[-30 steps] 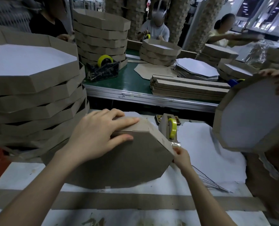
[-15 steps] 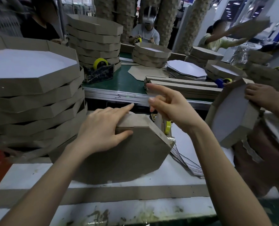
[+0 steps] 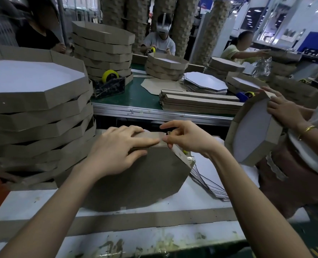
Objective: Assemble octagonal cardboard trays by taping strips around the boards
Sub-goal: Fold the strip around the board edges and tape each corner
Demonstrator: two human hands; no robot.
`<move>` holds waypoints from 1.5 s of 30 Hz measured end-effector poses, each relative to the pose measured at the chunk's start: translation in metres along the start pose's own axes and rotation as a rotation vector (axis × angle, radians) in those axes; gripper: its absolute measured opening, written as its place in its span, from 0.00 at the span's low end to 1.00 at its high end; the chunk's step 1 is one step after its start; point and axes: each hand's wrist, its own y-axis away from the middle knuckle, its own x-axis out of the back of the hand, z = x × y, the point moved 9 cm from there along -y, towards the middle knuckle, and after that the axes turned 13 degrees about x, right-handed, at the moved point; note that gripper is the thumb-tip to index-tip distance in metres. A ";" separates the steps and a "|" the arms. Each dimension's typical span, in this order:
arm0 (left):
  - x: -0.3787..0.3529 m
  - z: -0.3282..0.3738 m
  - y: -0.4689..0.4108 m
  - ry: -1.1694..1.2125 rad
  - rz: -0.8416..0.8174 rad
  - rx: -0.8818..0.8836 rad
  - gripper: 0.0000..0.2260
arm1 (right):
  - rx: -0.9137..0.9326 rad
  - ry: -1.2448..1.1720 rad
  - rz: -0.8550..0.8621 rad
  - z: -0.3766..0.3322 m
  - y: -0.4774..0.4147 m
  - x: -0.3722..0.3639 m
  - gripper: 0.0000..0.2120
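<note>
Head view: right hand has swung back from the dispenser, its grip pinching tape onto the strip seam. Left hand, grip flat, steadies the tray upright at the tabletop's middle. 1 joint looks nearly fixed.

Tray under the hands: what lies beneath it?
A fanned stack of white boards pokes out from under the tray at right; how far it runs underneath is covered.

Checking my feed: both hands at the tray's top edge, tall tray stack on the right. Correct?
No. Head view: the tall tray stack stands on the left; left hand and right hand are at the top edge of the tray.
</note>
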 end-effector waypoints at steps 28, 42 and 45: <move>-0.003 0.003 -0.004 -0.019 0.022 -0.031 0.17 | -0.120 -0.529 -0.146 0.042 -0.004 -0.027 0.04; 0.004 0.008 0.008 0.074 -0.098 -0.126 0.19 | -0.094 -0.517 -0.167 0.020 0.017 -0.033 0.09; 0.010 0.011 0.014 0.084 -0.100 -0.172 0.21 | -0.050 -0.373 -0.182 0.001 0.027 -0.022 0.12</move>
